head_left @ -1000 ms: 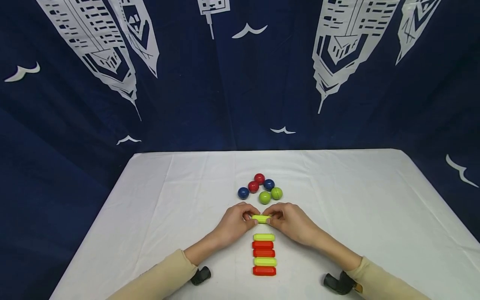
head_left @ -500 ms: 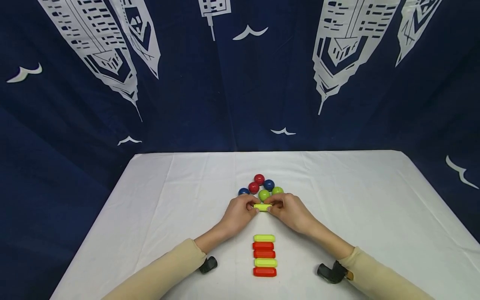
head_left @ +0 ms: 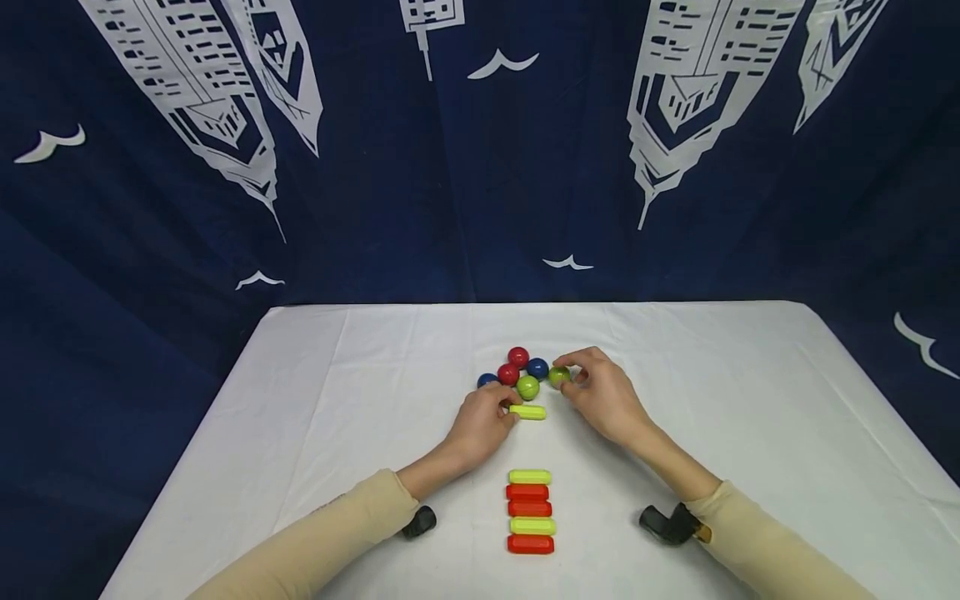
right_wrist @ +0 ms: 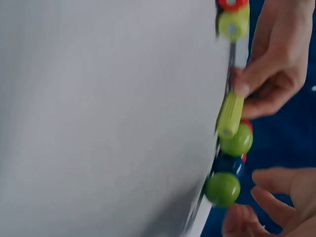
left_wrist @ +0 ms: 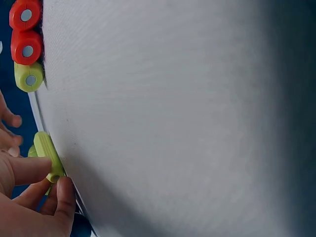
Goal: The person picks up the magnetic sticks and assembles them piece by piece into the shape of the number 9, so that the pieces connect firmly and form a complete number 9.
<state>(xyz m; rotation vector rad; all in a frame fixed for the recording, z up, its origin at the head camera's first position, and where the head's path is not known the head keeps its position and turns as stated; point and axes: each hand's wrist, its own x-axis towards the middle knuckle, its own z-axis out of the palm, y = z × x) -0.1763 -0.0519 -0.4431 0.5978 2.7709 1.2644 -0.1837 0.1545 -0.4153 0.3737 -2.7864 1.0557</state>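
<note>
Released by the right hand [head_left: 600,398], which has shifted far-right to pinch a glossy green ball [head_left: 558,377], the ridged yellow-green bar [head_left: 528,412] lies on the white cloth-covered table [head_left: 750,433], its left end pinched by the left hand [head_left: 480,421]. Wrist views alone reveal the bars' grey end discs.

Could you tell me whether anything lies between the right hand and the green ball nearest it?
Nothing visible does. The right hand already has its fingertips at the green ball; the second green ball and the yellow bar lie to its left.
</note>
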